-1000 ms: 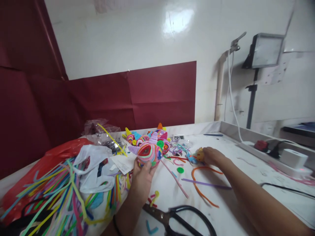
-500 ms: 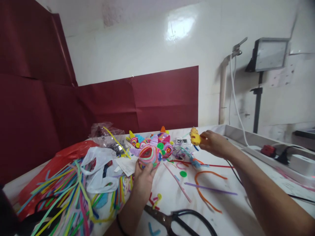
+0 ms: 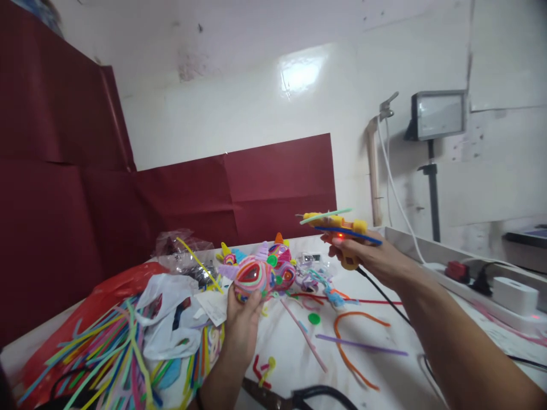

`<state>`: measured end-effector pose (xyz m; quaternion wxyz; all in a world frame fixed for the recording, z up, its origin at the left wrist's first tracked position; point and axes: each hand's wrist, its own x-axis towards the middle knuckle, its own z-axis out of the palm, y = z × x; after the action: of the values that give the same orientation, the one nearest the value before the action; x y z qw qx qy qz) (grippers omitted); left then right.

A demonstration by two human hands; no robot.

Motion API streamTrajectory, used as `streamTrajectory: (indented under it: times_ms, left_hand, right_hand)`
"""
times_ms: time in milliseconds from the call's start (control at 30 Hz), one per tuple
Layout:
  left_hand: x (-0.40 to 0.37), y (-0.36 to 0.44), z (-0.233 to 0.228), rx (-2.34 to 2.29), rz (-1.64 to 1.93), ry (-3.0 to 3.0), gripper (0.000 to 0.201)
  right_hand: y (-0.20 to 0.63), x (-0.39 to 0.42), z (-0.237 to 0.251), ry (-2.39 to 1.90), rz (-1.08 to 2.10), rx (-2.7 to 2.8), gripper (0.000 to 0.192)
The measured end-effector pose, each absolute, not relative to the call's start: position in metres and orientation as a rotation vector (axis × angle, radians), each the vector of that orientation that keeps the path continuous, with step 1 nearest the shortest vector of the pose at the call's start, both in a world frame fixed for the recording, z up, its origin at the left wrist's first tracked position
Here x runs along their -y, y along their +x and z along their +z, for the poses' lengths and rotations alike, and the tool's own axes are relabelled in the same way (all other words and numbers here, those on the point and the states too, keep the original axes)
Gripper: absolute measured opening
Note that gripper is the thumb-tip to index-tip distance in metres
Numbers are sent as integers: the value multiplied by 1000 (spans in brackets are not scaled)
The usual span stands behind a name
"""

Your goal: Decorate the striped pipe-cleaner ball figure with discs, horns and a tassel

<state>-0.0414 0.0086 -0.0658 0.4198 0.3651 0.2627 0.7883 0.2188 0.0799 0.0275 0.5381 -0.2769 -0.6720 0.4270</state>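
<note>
My left hand (image 3: 244,324) is wrapped round a colourful pipe-cleaner creature (image 3: 252,278) with a rounded striped body and lilac spikes, held above the table's front middle. Raised to the right, my right hand (image 3: 376,255) grips a yellow hot glue gun (image 3: 349,262) by its handle. Its nozzle points left and a small red light glows on its side. A light green pipe cleaner (image 3: 321,216) and a blue pipe cleaner (image 3: 363,235) lie along the gun. Behind the held creature are more pipe-cleaner pieces with red eyes (image 3: 288,277), partly hidden by it.
Black-handled scissors (image 3: 273,398) lie at the front edge. Loose pipe cleaners, including an orange one (image 3: 342,353) and a purple one (image 3: 363,345), are on the table (image 3: 307,359). A large pipe-cleaner bundle (image 3: 106,347) and a white bag (image 3: 171,336) sit left. A power strip (image 3: 478,290) runs right.
My right hand has lifted and turned the glue gun, so its nozzle now points left and its side shows. The left hand still holds the creature. The view has shifted slightly.
</note>
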Motion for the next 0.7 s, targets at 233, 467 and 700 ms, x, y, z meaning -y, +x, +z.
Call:
streamTrajectory:
  times_ms: [233,467,700]
  left_hand:
    - [-14,-27,-41,-673,2031,939,64]
    - [-22,-20,-25,-640,2083,961,51]
    - [-15,-26,-45,-699,2030,945,53]
  right_hand:
    - [209,-51,39,-551,1076,1659,43]
    - [201,-46,41,-571,1125,1686,42]
    - [208,-49,42,-723,1045,1672,40]
